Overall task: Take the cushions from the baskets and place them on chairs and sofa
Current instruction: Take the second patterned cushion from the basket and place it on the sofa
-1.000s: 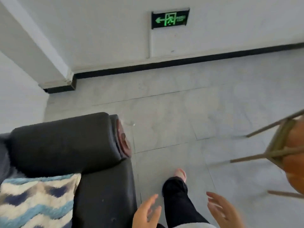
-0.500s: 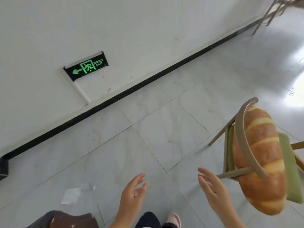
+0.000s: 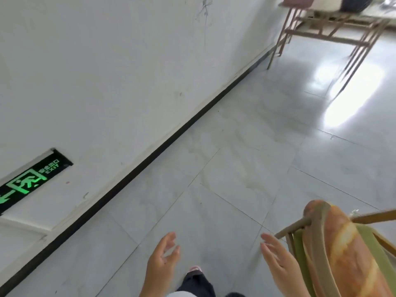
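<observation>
A long bread-shaped cushion [image 3: 351, 249] lies on a wooden chair [image 3: 319, 230] with a green seat pad at the lower right. My left hand [image 3: 162, 262] hangs open at the bottom centre, holding nothing. Close beside the chair's back rail, my right hand [image 3: 278, 260] is open and empty too. No basket is in view.
A white wall [image 3: 107, 71] with a black skirting line runs along the left, carrying a green exit sign [image 3: 32, 181]. More wooden chair and table legs [image 3: 321, 33] stand at the top right. Grey floor tiles [image 3: 246, 157] stretch ahead. My leg and foot [image 3: 195, 279] show below.
The view has swung right, away from the dark sofa with its patterned cushion. The chair with the bread cushion has slid to the lower right, and the far furniture has come into view.
</observation>
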Available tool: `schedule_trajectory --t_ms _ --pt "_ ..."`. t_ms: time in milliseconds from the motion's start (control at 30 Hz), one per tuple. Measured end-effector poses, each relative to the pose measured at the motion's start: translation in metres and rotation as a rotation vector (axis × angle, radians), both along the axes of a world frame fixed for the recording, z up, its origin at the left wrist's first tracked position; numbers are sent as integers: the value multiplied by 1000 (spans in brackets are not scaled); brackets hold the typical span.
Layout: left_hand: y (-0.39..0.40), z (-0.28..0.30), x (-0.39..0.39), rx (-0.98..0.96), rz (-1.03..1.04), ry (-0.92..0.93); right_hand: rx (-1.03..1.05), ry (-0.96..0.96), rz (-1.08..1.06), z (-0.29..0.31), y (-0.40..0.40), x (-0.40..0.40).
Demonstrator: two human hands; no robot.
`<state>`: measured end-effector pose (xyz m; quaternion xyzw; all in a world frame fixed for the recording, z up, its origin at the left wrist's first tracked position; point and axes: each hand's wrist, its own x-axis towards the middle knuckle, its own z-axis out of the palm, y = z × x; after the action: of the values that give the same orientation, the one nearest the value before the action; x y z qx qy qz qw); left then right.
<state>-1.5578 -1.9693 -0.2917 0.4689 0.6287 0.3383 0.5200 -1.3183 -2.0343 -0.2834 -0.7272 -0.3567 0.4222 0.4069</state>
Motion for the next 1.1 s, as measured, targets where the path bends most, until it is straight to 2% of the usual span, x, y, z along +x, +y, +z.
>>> schedule_trajectory --t_ms 167,333,467,700,800,933,1033,1100 --pt "140 2 33 8 -73 41 0 41 -232 10 85 42" --pt "253 -21 103 -77 -157 43 -63 105 -414 -15 169 102" --pt "355 -22 191 -72 -199 86 9 73 -494 -25 270 180" --pt "526 19 351 42 -312 21 149 17 -510 14 446 332" --pt "583 14 406 20 -300 21 176 31 -592 14 491 377" --pt "662 -10 487 -41 -359 31 114 43 -723 -6 548 440" --pt "734 -26 557 -75 -461 79 125 76 -810 -15 607 497" --pt "786 -23 610 -67 -541 46 181 61 -874 -15 652 539"
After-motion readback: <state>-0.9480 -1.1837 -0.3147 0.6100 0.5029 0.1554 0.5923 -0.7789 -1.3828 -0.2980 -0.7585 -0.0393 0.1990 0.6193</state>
